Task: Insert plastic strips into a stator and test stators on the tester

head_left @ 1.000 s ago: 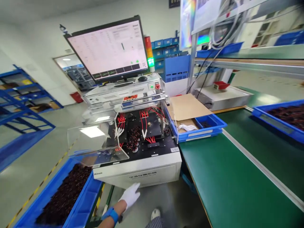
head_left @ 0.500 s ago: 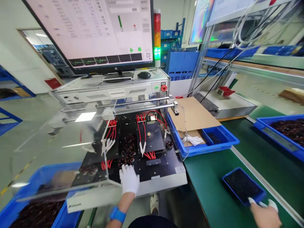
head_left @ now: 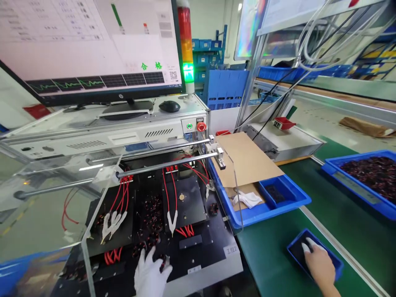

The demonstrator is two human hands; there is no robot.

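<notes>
My left hand (head_left: 150, 274), in a white glove, rests with fingers spread on the black test bed (head_left: 192, 214) of a machine, touching small dark wound coils (head_left: 153, 214) that lie there. Red leads with white clips (head_left: 171, 220) hang over the bed. A raised clear cover (head_left: 62, 198) stands over its left side. My right hand (head_left: 318, 262), bare with white fingertip covers, lies with fingers down inside a small blue tray (head_left: 335, 264) on the green bench; whether the fingers hold anything is hidden.
A monitor (head_left: 89, 45) and a lit green signal tower (head_left: 186, 68) stand above the machine. A blue bin (head_left: 266, 206) with cardboard and a white glove sits right of it. Another blue bin of dark coils (head_left: 368, 175) lies far right on the green bench (head_left: 278, 264).
The view has closed in on the machine. My left hand stayed on the coils at the bed's front. My right hand moved from the small blue tray's edge into it.
</notes>
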